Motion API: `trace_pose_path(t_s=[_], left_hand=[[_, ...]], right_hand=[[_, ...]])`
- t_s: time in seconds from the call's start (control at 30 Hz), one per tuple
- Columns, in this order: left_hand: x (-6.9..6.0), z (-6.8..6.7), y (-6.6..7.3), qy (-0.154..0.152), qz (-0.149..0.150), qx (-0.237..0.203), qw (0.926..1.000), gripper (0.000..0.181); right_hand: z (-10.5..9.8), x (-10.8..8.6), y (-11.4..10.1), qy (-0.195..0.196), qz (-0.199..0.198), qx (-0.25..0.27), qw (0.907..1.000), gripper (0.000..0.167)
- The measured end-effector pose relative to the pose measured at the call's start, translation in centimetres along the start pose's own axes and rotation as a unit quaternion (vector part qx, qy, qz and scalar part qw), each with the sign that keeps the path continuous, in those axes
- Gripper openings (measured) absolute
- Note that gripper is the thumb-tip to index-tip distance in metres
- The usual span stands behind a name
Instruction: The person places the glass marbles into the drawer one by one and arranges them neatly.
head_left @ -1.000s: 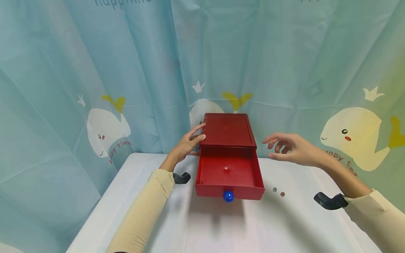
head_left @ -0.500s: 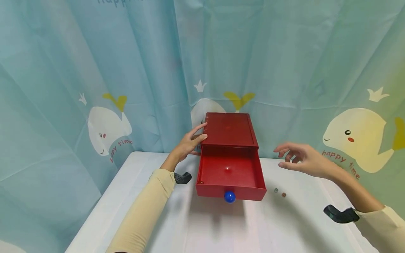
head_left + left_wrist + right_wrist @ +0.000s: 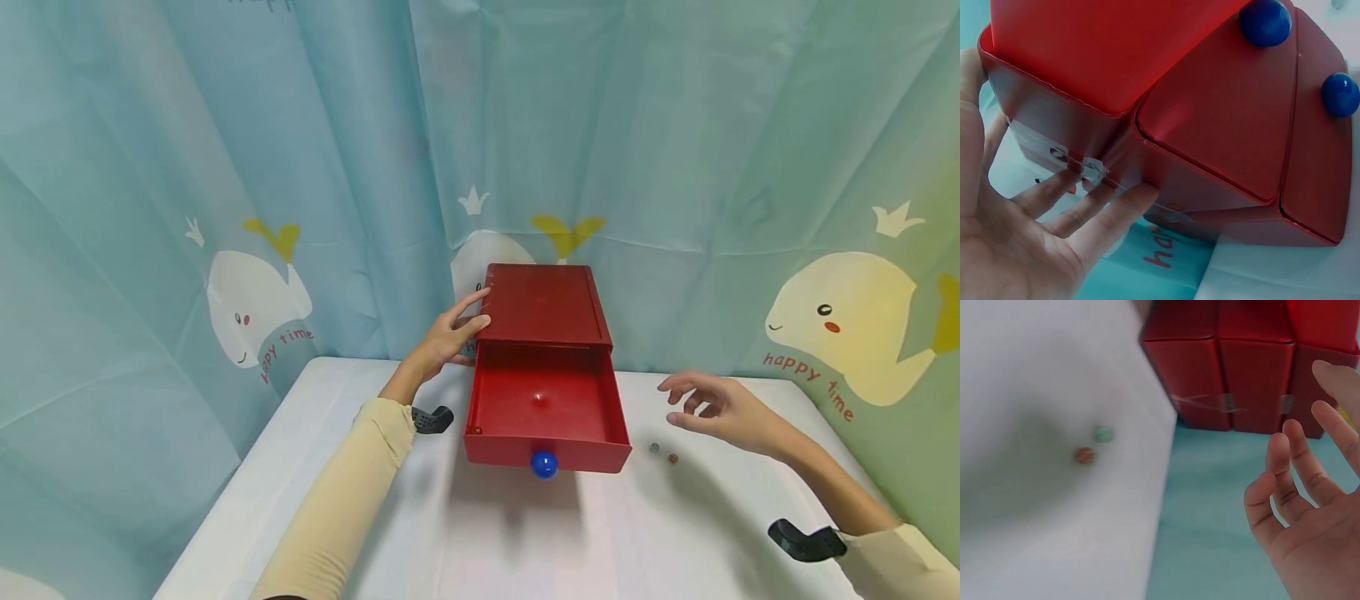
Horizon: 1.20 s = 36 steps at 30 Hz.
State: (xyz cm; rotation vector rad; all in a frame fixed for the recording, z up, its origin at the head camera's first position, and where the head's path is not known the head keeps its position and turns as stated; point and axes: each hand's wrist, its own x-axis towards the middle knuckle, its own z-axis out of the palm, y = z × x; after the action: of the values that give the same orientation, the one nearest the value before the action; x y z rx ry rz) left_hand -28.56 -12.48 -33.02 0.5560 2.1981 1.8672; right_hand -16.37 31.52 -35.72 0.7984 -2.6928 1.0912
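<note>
A red stack of drawers (image 3: 547,300) stands at the back of the table, its top drawer (image 3: 543,392) pulled out. The drawer has a round blue knob (image 3: 543,465), and a small brownish round thing (image 3: 477,431) lies in its front left corner. My left hand (image 3: 442,340) rests against the stack's left side, fingers spread, with fingertips at the top edge. My right hand (image 3: 727,412) hovers right of the stack, fingers loosely bent and holding nothing. Under it on the table lie a greenish marble (image 3: 1104,434) and an orange-brown marble (image 3: 1084,455), side by side.
Two lower drawers (image 3: 1216,106) are closed, with blue knobs in the left wrist view. Clear tape (image 3: 1210,403) runs along the stack's side. A blue-green curtain (image 3: 360,167) with whale prints hangs behind the white table (image 3: 525,550).
My right hand has moved away from the stack to the right and then lower, towards the marbles. My left hand stays against the stack, and the drawer remains pulled out.
</note>
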Motion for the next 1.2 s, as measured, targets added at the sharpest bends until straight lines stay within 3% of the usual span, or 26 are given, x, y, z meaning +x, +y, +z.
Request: trace_pose_path(t_s=[0.33, 0.73, 1.2], left_hand=[[0.0, -0.1, -0.1, -0.003, 0.007, 0.004, 1.0, 0.06], [0.0, -0.1, -0.2, -0.006, 0.009, 0.002, 0.9999, 0.061], [-0.1, 0.0, -0.1, -0.002, 0.007, 0.006, 1.0, 0.06]], right_hand=[[2.1, -1.6, 2.9, 0.003, 0.033, 0.018, 0.9993, 0.031], [4.4, -3.6, 6.1, -0.011, 0.04, 0.061, 0.9973, 0.034], [5.7, -4.6, 7.6, -0.003, 0.043, 0.056, 0.9975, 0.029]])
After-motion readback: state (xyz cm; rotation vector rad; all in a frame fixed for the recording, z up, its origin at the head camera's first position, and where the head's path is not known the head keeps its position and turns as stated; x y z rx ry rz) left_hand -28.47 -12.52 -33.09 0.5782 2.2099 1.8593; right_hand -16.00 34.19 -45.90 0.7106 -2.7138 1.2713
